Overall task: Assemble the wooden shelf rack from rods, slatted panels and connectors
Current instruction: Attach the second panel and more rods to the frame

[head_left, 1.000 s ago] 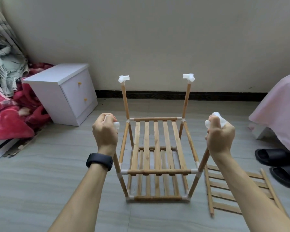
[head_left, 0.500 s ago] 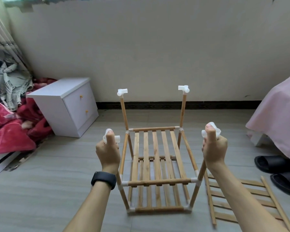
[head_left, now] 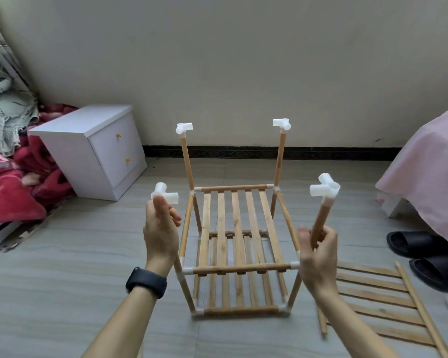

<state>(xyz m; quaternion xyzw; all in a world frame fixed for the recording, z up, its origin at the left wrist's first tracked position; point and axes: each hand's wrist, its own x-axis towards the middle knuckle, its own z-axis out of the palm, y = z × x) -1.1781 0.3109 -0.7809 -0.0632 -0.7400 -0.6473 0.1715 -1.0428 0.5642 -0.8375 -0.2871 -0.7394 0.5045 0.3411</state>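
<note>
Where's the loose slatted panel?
Head view, lower right: the loose slatted panel lies flat on the floor, right of the rack, beside the black slippers.
</note>
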